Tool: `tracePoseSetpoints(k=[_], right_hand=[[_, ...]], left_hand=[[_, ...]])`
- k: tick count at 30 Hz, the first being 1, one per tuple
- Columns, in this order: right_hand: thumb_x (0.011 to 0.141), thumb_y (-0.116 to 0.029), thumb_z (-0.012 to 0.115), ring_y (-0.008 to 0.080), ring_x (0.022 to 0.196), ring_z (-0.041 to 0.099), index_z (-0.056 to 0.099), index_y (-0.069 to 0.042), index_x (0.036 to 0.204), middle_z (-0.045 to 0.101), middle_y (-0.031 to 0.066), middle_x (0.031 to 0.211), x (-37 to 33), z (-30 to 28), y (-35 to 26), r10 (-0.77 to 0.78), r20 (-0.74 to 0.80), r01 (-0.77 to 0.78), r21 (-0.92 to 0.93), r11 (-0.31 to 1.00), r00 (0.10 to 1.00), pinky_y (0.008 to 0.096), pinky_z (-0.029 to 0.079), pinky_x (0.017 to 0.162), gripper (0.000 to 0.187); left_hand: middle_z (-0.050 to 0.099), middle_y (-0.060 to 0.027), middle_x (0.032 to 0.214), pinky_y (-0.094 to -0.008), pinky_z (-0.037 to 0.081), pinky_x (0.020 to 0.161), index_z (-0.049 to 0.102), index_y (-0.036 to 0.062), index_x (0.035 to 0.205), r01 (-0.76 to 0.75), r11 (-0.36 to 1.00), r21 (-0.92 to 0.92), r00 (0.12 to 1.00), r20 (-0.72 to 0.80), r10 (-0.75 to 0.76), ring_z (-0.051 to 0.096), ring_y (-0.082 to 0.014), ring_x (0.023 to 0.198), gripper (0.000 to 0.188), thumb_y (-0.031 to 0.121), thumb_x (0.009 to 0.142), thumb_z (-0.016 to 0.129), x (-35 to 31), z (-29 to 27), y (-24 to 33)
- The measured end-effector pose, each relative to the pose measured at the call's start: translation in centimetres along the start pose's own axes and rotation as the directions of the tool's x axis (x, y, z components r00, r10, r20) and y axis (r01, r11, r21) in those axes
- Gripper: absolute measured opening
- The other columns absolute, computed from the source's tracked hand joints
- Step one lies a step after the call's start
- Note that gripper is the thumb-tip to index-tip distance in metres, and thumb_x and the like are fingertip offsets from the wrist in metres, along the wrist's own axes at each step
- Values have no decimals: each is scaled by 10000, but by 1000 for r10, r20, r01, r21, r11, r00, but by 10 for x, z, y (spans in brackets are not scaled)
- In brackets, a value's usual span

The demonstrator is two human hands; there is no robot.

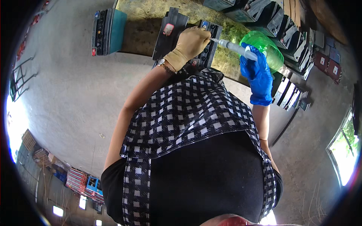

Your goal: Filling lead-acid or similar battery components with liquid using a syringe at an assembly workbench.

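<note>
My left hand [191, 42], in a cream glove, rests over a dark car battery [204, 55] with a row of round black cell plugs. Its fingers are curled together at the battery top; whatever they hold is hidden. A blue-gloved right hand [258, 73] of mine grips a translucent plastic syringe [236, 48]. The syringe lies slantwise, its thin tip pointing left and close to my left fingertips. Behind my right hand is a green clear-plastic container [269, 47]. Left of my left hand stands a black battery part or case [170, 32] with a red-and-white label.
Another battery [109, 32] with a teal side stands at the left end of the yellowish, wet-looking bench [145, 20]. Several batteries [277, 24] line the far right. More dark and white cases [290, 94] stand beyond my right wrist. Grey concrete floor [75, 94] surrounds the bench.
</note>
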State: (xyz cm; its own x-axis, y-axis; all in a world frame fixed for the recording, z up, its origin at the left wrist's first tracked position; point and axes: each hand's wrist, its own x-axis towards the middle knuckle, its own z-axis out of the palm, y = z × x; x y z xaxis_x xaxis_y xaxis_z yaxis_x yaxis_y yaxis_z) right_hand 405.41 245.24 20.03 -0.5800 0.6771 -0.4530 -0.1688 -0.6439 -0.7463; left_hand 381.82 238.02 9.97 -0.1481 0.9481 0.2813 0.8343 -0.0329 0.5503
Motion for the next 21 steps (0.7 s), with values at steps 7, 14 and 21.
tracePoseSetpoints(k=[7,14,21], right_hand=[[1014,-313,485,160,917,609,561,-52,1289,569,126,1331,-2,5,10,36,22,-34,-75,997,999,266,511,775,388],[995,-336,526,94,795,570,596,-64,1254,638,56,1086,-2,16,10,47,6,-45,-174,984,999,196,435,627,382],[965,-321,576,46,643,460,604,-44,1239,562,-14,830,-1,23,12,18,45,-10,-176,984,999,179,335,543,391]], left_hand=[[586,-49,714,-386,466,664,577,129,744,-8,998,-66,1000,-15,7,584,-281,720,77,145,781,642,2,0,-2],[614,-69,780,-378,474,699,633,115,847,20,997,-80,999,48,-16,597,-285,767,55,167,828,642,3,-6,-1],[653,-102,935,-400,498,742,694,127,1123,-37,997,70,999,9,37,625,-314,826,275,177,881,574,22,-5,-7]])
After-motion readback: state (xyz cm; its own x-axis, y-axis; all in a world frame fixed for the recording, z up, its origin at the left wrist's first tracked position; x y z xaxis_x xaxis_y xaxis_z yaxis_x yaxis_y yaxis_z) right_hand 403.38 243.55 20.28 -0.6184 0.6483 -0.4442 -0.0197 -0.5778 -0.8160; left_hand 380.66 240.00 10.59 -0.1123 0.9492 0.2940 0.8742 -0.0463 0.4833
